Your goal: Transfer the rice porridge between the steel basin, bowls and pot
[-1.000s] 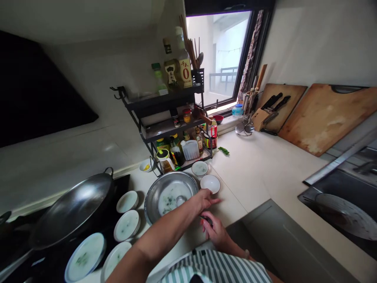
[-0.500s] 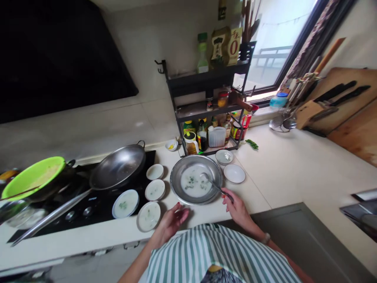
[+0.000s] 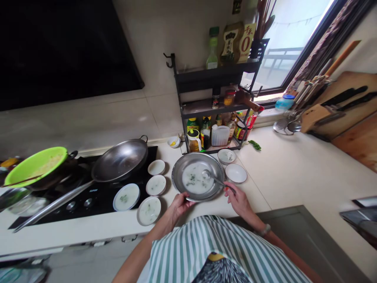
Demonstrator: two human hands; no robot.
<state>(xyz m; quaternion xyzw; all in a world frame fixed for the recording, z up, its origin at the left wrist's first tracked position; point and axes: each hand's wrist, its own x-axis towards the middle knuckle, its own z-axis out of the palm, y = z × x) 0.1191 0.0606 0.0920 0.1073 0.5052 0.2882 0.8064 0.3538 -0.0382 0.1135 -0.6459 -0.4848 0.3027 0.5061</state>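
Countertop (image 3: 273, 169): pale, with a tiled wall (image 3: 118, 118) behind and a dark hob (image 3: 100, 196) let into the surface.
Left hand (image 3: 178, 206): fingers partly curled on the near left edge of a steel basin (image 3: 176, 175), thumb over the rim, the others beneath.
Right hand (image 3: 238, 200): fingers closed round the handle of a ladle (image 3: 219, 182), its end poking out past the grip.
Basin: directly ahead of and between both sets of fingers; contains milky soup (image 3: 191, 186) with green bits.
Ladle: slants from the right fingers leftward over the basin, scoop end in the soup; how full, cannot tell.
Bowls, right: white bowl (image 3: 236, 173) just ahead of the right fingers, beside the basin; bowl of soup (image 3: 226, 156) beyond it.
Bowls, left: three small soup bowls (image 3: 156, 185) in a row, left of the left fingers; wider soup dish (image 3: 126, 197) farther left, partly over the hob.
Wok (image 3: 118, 163): well left and ahead of the left fingers, tilted.
Rack (image 3: 203, 82): black, tiered, with bottles, beyond the basin from the fingers.
Knife block (image 3: 315, 117): far ahead and right of the right fingers.
Apron (image 3: 182, 247): green-and-white stripes, nearer the body than the fingers.
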